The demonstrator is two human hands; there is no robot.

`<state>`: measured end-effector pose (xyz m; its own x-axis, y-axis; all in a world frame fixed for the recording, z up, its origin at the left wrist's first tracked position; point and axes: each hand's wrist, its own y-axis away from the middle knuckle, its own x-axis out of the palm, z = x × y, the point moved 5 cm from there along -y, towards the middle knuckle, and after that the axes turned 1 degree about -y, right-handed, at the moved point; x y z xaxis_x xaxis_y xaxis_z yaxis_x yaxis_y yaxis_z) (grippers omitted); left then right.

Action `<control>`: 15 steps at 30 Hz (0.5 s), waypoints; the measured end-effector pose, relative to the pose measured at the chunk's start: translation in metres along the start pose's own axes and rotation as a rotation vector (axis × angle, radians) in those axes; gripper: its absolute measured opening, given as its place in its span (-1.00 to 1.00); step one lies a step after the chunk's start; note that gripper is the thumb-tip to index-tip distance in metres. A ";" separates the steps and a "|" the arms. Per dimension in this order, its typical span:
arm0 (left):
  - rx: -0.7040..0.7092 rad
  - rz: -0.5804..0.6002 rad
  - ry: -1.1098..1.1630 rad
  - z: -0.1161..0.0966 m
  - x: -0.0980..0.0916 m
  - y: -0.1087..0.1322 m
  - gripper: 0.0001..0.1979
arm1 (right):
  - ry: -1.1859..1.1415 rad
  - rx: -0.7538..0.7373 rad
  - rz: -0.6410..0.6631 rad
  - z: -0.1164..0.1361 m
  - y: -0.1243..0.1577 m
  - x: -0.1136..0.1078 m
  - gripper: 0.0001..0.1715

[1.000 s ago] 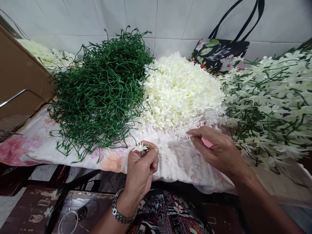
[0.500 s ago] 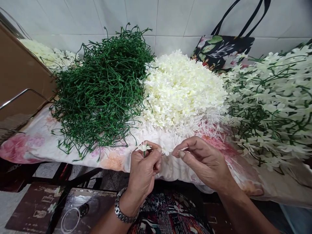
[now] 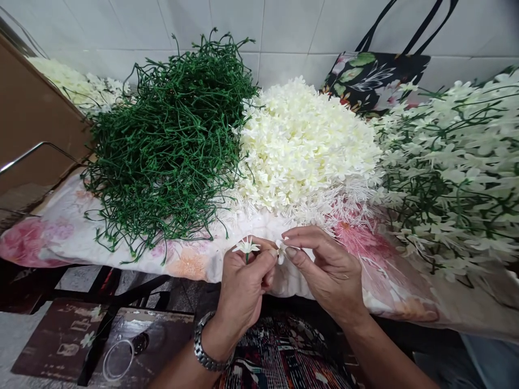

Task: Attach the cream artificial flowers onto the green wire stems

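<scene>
My left hand (image 3: 243,283) is closed round a short green stem topped with a small white flower (image 3: 246,246). My right hand (image 3: 324,270) pinches another small white flower piece (image 3: 281,250) and holds it against my left fingertips. Both hands meet just above the front edge of the flowered cloth (image 3: 190,259). Behind them lie a heap of green plastic stems (image 3: 170,140) and a heap of loose cream flower heads (image 3: 304,146).
Assembled white-flowered sprays (image 3: 450,167) pile up at the right. A dark floral bag (image 3: 377,75) leans on the tiled wall. A brown cardboard box (image 3: 32,124) stands at the left, with more flowers (image 3: 77,86) behind it. A dark stool (image 3: 101,340) sits below.
My right hand left the fringe of white pieces near the flower heap and came left with a small flower piece, up to my left fingertips. The left hand stayed almost still.
</scene>
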<state>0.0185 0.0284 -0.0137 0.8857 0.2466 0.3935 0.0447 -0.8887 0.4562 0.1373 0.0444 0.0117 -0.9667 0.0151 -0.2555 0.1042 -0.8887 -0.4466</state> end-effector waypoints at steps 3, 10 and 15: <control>0.009 0.018 -0.004 0.001 0.000 0.000 -0.73 | -0.011 0.016 -0.010 -0.001 0.000 -0.001 -0.84; -0.010 0.048 0.027 0.006 -0.001 -0.001 -0.73 | -0.048 0.043 -0.016 -0.005 0.002 -0.001 -0.86; 0.012 0.075 0.086 0.007 -0.002 -0.002 -0.81 | -0.017 0.006 -0.016 -0.002 0.004 -0.003 -0.81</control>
<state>0.0197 0.0271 -0.0206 0.8437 0.2112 0.4935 -0.0139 -0.9105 0.4134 0.1408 0.0421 0.0085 -0.9720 0.0212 -0.2340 0.0878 -0.8910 -0.4454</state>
